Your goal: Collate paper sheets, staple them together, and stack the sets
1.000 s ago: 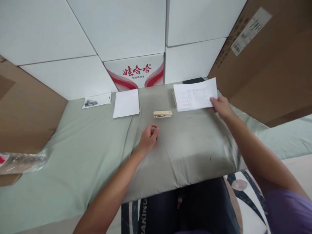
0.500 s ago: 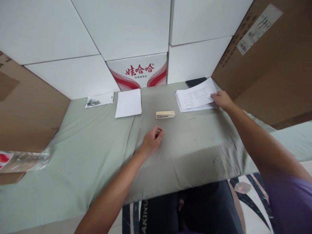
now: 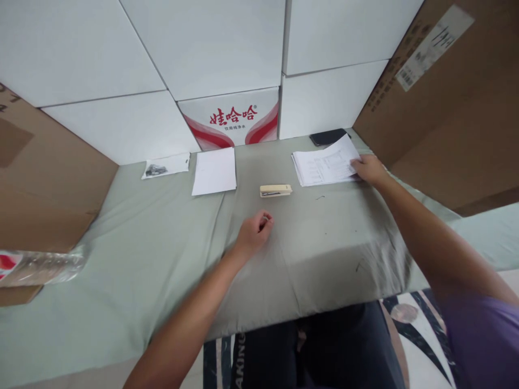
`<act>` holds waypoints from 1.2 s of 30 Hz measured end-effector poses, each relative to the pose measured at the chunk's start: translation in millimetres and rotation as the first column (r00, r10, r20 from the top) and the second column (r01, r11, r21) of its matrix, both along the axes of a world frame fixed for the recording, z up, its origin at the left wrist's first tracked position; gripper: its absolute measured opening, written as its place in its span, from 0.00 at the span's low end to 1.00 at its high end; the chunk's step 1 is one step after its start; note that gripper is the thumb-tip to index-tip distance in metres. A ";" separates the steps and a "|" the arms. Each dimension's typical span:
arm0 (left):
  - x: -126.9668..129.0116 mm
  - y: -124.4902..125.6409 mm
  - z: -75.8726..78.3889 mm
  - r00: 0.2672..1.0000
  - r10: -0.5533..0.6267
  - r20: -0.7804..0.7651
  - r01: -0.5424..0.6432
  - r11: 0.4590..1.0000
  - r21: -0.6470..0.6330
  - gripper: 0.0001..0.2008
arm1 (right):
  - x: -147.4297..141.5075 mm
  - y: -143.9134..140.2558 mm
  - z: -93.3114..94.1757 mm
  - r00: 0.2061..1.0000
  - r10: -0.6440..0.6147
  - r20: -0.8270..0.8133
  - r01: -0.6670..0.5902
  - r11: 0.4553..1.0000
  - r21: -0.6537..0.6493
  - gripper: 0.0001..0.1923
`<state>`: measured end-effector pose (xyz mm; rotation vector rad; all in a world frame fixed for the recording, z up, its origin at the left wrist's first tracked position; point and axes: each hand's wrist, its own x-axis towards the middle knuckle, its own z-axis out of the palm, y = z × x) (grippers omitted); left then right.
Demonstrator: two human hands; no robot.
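Left of centre, a white paper stack (image 3: 214, 172) lies flat, its sides running away from the person with a slight lean to the right. The left grip (image 3: 258, 229), lower and to the right, is released, fingers loosely curled over the cloth (image 3: 162, 270); its forearm slants up from the bottom left. Just above it, near the frame's centre, the cream stapler (image 3: 275, 190) lies with its long axis almost level across the frame; which end is the front is too small to tell. Right of that, the printed sheets (image 3: 324, 165) stretch left to right, their top right corner raised. The right grip (image 3: 370, 168) pinches their right edge, so the sheets extend leftward from it. The right forearm reaches up and left from the lower right edge, wrist nearly straight.
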<state>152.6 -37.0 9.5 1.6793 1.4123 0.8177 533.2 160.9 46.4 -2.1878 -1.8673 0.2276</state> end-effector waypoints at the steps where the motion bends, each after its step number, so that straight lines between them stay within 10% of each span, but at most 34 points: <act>1: -0.2 0.1 -0.5 1.000 -0.004 -0.001 0.004 1.000 0.008 0.10 | -0.1 0.2 -0.3 1.000 0.010 0.005 -0.010 1.000 -0.004 0.12; 14: 0.2 0.0 -0.6 0.999 -0.016 -0.038 0.017 1.000 0.016 0.09 | 3.5 4.3 -8.0 0.987 0.024 0.159 -0.009 0.996 -0.093 0.09; 31: 2.1 -0.8 -2.3 0.998 -0.024 -0.051 0.026 0.999 0.045 0.08 | -22.4 -8.5 -8.0 0.934 -0.337 0.119 0.344 0.938 -0.042 0.36; 36: 1.7 0.2 -2.9 0.998 -0.029 -0.063 0.033 0.998 0.049 0.08 | -24.1 -9.1 -22.3 0.931 -0.336 0.146 0.342 0.939 -0.022 0.31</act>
